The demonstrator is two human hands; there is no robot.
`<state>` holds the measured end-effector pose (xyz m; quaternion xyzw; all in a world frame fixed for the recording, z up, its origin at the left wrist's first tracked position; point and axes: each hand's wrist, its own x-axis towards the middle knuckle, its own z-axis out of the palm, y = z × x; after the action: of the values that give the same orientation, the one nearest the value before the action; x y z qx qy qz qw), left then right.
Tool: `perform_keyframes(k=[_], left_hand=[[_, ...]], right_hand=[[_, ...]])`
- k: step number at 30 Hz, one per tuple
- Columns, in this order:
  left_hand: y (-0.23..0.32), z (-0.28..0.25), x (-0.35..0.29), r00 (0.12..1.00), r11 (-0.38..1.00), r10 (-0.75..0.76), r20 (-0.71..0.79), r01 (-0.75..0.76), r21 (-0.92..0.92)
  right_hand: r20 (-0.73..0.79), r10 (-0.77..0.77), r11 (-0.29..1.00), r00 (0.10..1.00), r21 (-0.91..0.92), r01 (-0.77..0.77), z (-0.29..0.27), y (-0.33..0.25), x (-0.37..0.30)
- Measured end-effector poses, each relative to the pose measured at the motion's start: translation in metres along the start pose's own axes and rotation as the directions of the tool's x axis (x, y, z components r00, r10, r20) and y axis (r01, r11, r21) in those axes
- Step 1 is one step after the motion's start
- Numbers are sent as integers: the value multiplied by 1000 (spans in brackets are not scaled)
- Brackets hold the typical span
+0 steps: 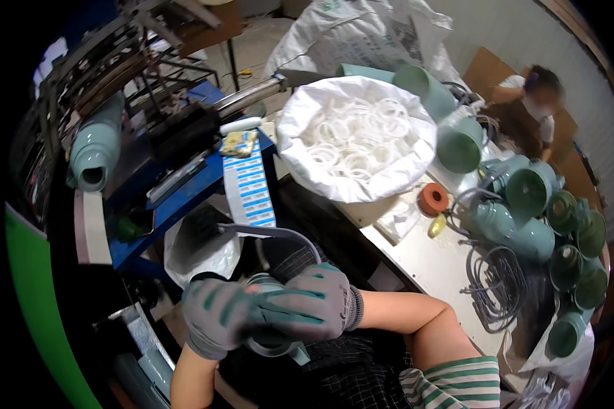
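Observation:
Both of my hands wear grey gloves with green patches and meet low in the middle, over my lap. Between them is a pale green plastic pipe fitting (299, 354), mostly hidden by the gloves. My left hand (215, 313) is smeared by motion, its fingers bent in at the fitting. My right hand (310, 300) lies across it with closed fingers. A grey flexible strip (276, 232) curves up from the hands, its free end pointing left. Where the strip runs under the gloves is hidden.
A white sack (293, 146) of white rings stands on the pale table. To its right are an orange tape roll (433, 199), a coil of grey strips (496, 286) and several green pipe fittings (527, 191). A blue bench (184, 232) is left; another person (539, 102) sits far right.

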<state>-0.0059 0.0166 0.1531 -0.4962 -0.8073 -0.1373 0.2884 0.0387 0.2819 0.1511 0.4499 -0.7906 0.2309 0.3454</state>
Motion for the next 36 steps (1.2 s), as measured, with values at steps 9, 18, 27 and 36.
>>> perform_keyframes(k=[9,18,27,36], left_hand=[[-62,20,-119,-296,122,-935,-197,255,-959],[8,54,-34,191,-525,-851,489,-271,-807],[24,35,-15,67,-604,-796,601,-30,-796],[59,59,-44,556,-213,-827,81,-178,-961]], right_hand=[[31,160,920,987,357,-160,61,-36,27],[123,340,596,932,738,-315,30,4,-49],[178,410,592,895,694,-409,31,-15,-36],[511,363,464,779,626,-627,19,-17,-12]])
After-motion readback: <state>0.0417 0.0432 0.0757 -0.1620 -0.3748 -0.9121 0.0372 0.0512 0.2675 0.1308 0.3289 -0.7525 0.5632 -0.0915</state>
